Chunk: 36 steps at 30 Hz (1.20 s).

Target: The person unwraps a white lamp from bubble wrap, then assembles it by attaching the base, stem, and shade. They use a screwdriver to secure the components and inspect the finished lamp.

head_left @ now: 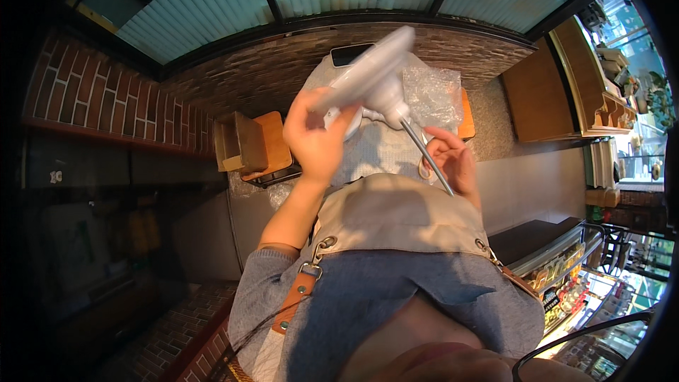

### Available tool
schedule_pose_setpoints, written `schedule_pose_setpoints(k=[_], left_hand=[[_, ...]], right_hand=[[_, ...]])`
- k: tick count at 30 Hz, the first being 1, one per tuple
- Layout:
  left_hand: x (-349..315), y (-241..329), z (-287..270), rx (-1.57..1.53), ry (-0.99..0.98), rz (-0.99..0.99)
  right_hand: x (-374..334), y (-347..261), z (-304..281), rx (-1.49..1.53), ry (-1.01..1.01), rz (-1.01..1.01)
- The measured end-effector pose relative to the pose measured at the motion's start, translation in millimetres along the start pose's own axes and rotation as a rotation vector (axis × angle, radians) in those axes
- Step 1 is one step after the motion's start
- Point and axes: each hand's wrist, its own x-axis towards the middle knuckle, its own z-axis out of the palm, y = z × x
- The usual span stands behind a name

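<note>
Daylight is coming in through the ribbed glass panels (212,7) up top and the right side, which is blowing out near the display case (566,276). Left half is sitting in deep shadow. White lamp-like object (371,71) is motion-blurring. Fisheye is bending edges, corners vignetting black.

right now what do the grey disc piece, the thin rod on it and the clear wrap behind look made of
The grey disc piece in the left hand looks like matte moulded plastic: even pale grey, soft sheen, though motion blur leaves painted metal possible. The thin rod by the right hand looks like bare metal, narrow with a bright streak. The clear wrap looks like thin plastic film, see-through and crinkled.
</note>
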Motion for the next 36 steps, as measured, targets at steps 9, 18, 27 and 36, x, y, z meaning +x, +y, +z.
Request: schedule_pose_setpoints(k=[9, 18, 27, 36], left_hand=[[-34, -101, -15, -0.391, -0.168, -1.109], [-124, -237, -41, 0.009, -0.438, -1.440], [-108, -208, -23, 0.424, -0.795, -0.369], [-110, -212, -22, 0.380, -0.763, -0.269]], right_hand=[[27, -25, 40, -0.845, 0.098, -0.201], [56, 68, -25, -1.482, 0.122, -0.117], [47, 95, -41, -1.228, -0.143, 0.081], [96, 143, -136, -1.845, -0.043, -0.070]])
